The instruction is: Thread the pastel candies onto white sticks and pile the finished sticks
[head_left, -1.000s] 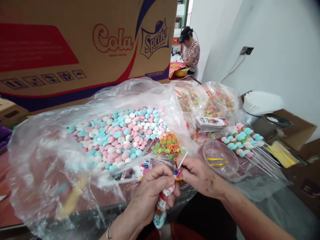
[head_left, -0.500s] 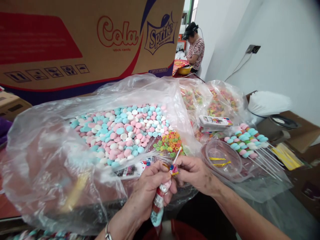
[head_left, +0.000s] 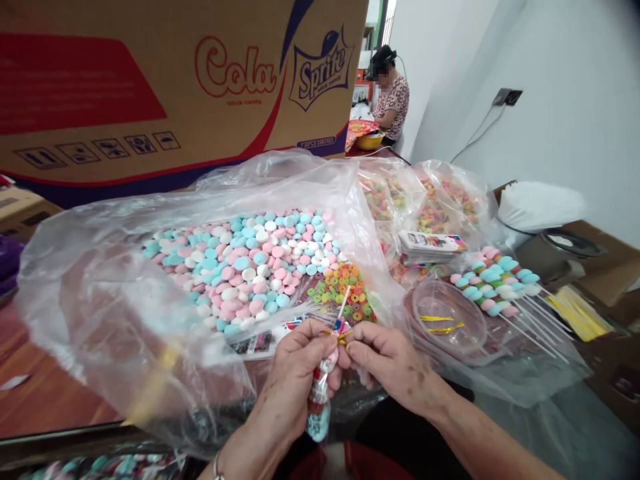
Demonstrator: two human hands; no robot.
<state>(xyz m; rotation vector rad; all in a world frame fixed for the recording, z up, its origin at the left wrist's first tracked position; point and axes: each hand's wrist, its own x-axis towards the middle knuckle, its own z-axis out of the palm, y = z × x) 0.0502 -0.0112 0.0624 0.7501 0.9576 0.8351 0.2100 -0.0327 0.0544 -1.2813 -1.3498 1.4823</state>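
Note:
My left hand [head_left: 295, 367] is closed around the neck of a bagged marshmallow candy stick [head_left: 319, 410], its printed clear wrapper hanging below the fingers. A white stick end pokes up from the gathered wrapper top. Around that neck runs a gold twist tie [head_left: 342, 339], pinched at its right side by the closed fingers of my right hand [head_left: 395, 360]. Just beyond my hands lie ring gummies [head_left: 345, 287] and a heap of pink, blue and white marshmallows [head_left: 240, 267] on clear plastic. Printed wrappers [head_left: 260, 340] lie partly behind my left hand.
To the right are a clear tub [head_left: 447, 317] with gold ties, several unwrapped candy sticks [head_left: 495, 283] and a stack of printed wrappers [head_left: 433, 247]. A large carton [head_left: 180, 87] stands behind. Another person [head_left: 393, 97] sits at the back.
My right fingers have shifted down and slightly left onto the tie at the neck. The protruding stick leans a little further left, and the wrapped candy hangs more upright.

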